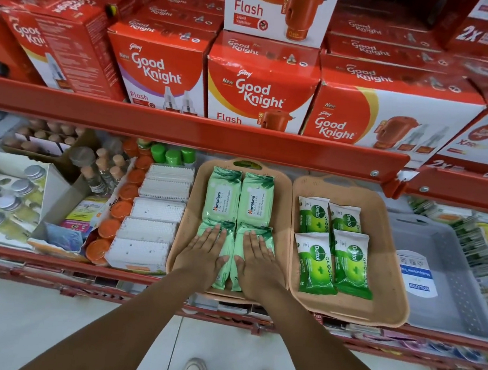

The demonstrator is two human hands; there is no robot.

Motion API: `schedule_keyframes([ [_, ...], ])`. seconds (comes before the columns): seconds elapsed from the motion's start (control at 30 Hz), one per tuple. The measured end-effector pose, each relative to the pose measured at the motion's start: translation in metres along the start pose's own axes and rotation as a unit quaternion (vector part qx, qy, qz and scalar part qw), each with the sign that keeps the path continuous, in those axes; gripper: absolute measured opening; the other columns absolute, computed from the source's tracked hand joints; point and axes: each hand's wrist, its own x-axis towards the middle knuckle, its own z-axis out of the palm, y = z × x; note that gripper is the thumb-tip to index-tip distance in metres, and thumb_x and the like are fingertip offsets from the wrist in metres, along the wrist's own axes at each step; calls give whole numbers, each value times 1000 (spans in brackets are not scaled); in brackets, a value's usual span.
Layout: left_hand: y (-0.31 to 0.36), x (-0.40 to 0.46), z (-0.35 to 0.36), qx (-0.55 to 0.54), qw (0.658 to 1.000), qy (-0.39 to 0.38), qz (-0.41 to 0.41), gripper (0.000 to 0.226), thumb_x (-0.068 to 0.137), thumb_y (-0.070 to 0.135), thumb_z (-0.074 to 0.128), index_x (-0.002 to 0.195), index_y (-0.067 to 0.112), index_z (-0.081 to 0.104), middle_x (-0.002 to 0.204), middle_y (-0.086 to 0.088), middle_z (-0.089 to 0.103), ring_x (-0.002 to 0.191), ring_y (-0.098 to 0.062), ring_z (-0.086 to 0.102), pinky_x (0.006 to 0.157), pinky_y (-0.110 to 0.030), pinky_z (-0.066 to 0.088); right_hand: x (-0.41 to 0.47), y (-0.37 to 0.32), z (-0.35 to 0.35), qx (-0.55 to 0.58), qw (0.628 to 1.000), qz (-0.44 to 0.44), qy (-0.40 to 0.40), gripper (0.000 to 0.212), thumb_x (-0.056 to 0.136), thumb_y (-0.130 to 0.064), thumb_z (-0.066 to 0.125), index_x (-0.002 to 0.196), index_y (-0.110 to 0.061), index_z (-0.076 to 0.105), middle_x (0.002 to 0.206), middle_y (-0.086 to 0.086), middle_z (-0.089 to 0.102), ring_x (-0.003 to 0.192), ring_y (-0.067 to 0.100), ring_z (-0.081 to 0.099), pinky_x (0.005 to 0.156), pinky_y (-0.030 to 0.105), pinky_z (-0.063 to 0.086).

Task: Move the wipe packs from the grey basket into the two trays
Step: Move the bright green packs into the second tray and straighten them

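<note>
Two beige trays stand side by side on the lower shelf. The left tray (284, 207) holds several pale green Himalaya wipe packs (223, 196) in two columns. My left hand (204, 251) lies flat, fingers together, on the near left pack (223, 268). My right hand (259, 258) lies flat on the near right pack (266, 232). Neither hand grips anything. The right tray (385, 260) holds several dark green Dettol wipe packs (316, 261). The grey basket (450, 273) stands to the right of the trays; only a white and blue label (418, 274) shows inside it.
A red shelf rail (182, 130) overhangs the trays' far ends, with red Good Knight boxes (262, 87) above. White cotton bud boxes (156, 208) and orange-capped bottles (121, 208) crowd the left tray's side. Stacked sachets (482, 255) lie right of the basket.
</note>
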Motion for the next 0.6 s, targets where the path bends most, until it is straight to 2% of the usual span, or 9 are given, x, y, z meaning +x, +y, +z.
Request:
schedule_keyframes([
  [0.07,4,-2,-5,-3,1000,-5,-12,71,87,54,-9,145,13,-12,155,-2,-17,141,-14,-14,112,-29,-6,-4,2,-7,8,1000,-9,7,59,101,-36,15,151,-11,-5,161,4,-8,148,18,-7,117,28,-3],
  [0.13,17,-5,-10,-28,999,8,-23,61,97,43,9,145,10,-9,156,-4,-12,141,-15,-11,113,-29,-4,-15,6,-17,29,998,-17,51,68,95,-48,4,151,-11,4,162,4,1,149,16,-2,116,25,0],
  [0.2,37,-7,-15,-52,997,49,-8,59,98,39,12,146,10,-8,156,-5,-9,142,-15,-11,113,-28,-4,-33,14,-27,57,991,-30,117,82,82,-54,-9,152,-15,9,161,-1,6,148,13,1,115,23,1],
  [0.27,64,-6,-19,-62,994,88,23,59,98,39,11,146,10,-6,156,-4,-8,142,-15,-11,114,-27,-4,-48,32,-36,66,982,-36,172,64,95,-46,5,151,-17,14,160,-2,11,148,12,5,119,25,6],
  [0.33,94,-1,-21,-58,990,114,56,63,94,45,2,146,11,-5,157,-5,-6,142,-15,-10,114,-26,-5,-58,57,-44,73,977,-11,201,55,99,-37,19,151,-18,18,160,-1,16,147,11,9,119,27,13],
  [0.4,124,9,-20,-51,989,109,86,72,87,51,-8,146,11,-6,156,-5,-9,142,-16,-11,114,-28,-5,-61,89,-50,65,977,30,201,55,99,-34,20,151,-15,19,159,1,17,148,14,10,118,28,13],
  [0.53,176,38,-10,8,993,37,109,60,98,38,13,146,10,-9,156,-8,-13,141,-20,-13,116,-35,-4,-53,147,-58,11,984,103,141,54,101,-22,22,152,-11,7,161,5,5,149,18,2,120,31,8],
  [0.6,195,51,-5,43,994,-1,103,60,99,36,15,145,10,-11,155,-7,-15,141,-20,-13,115,-35,-5,-47,166,-62,-21,988,116,104,56,100,-16,22,151,-10,0,161,6,-3,148,19,-3,121,33,6],
])
